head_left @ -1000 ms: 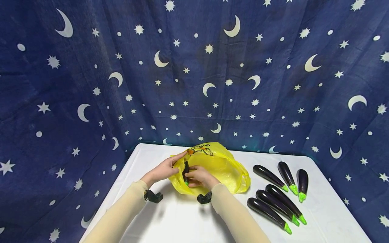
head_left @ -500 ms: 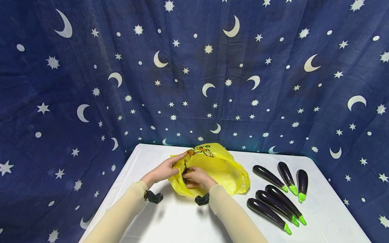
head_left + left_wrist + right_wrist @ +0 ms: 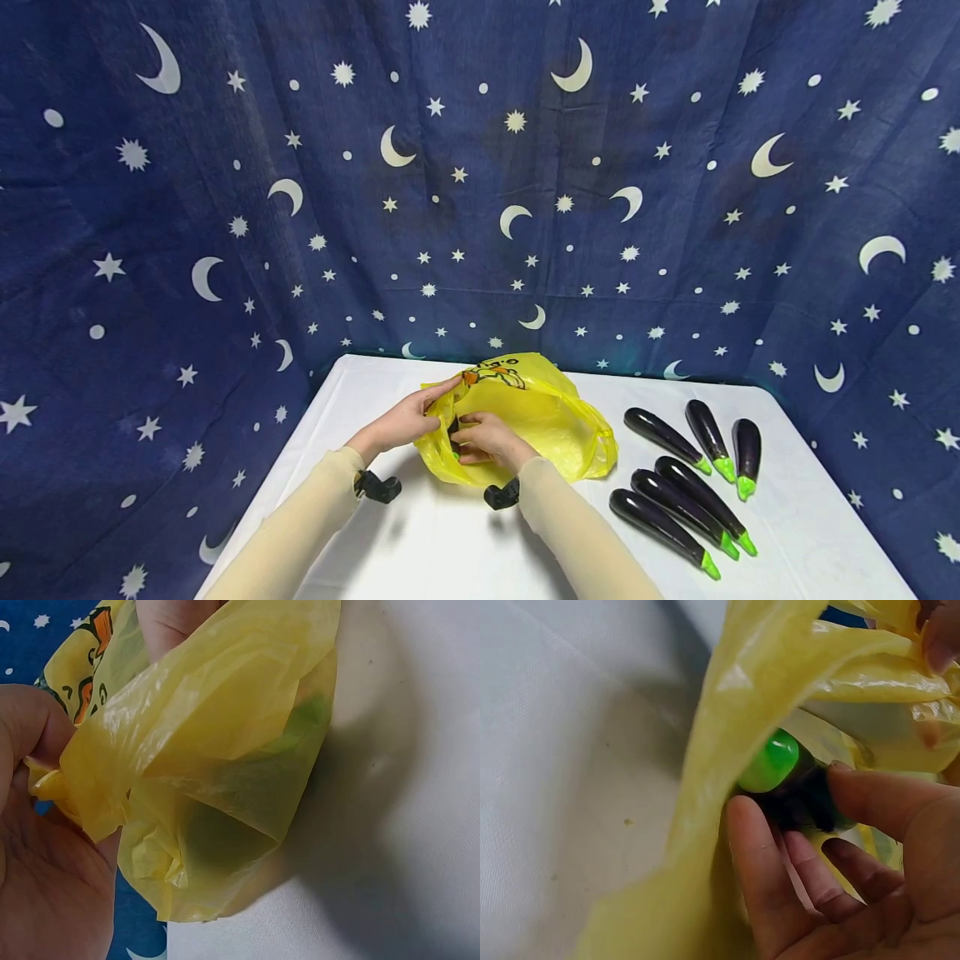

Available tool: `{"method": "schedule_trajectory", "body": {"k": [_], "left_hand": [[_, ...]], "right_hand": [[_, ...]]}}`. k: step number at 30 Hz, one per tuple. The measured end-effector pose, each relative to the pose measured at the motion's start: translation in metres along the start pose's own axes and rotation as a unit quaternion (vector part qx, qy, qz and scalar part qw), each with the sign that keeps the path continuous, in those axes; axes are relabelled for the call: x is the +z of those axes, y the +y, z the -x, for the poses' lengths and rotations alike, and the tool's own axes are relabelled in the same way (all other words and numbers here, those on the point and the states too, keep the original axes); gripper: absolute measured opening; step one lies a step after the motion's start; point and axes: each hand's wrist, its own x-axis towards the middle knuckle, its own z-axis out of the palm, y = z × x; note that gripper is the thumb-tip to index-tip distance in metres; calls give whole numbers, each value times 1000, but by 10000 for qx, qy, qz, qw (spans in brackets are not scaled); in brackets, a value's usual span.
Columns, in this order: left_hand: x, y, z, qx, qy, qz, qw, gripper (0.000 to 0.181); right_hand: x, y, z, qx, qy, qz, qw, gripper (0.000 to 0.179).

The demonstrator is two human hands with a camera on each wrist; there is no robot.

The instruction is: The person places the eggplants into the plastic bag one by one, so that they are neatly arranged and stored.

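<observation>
right hand (image 3: 491, 438) holds one eggplant (image 3: 804, 799), fingers below, thumb on it, inside the mouth of the yellow bag (image 3: 555, 425); left hand (image 3: 397, 423) pinches the rim. best: rim held wide, eggplant laid down before release so film doesn't snag. count: one bag, six loose eggplants (image 3: 675, 500) on white table (image 3: 442, 550); others inside, can't tell.

the yellow bag's (image 3: 540, 417) mouth gapes at its right half, mid-frame; the right hand (image 3: 489, 440) and an eggplant (image 3: 804, 804) block the left half, the left hand (image 3: 401, 422) its rim. the counter (image 3: 435, 550) has passing room at lower centre between the sleeves (image 3: 292, 527); at right, six eggplants (image 3: 678, 504) leave a narrow gap beside the bag.
</observation>
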Motion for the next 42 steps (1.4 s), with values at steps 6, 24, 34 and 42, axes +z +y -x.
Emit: {"method": "schedule_trajectory", "body": {"k": [6,24,34,42], "left_hand": [[-2,2,4,-14,51,-490,9988,85],[-11,13,13,-163,-152,-1915,9812,85],[-11,7,15,-104,-226,-1487,9886,91],[-14,-2,17,-123,-165,-917,9956,92]], "right_hand": [[-6,-2,6,-30,35,123,9999,63],[-16,3,11,-9,-25,188,9998,59],[-20,4,15,-44,-49,250,9997,57],[-31,-6,39,-430,-253,935,9944,59]]}}
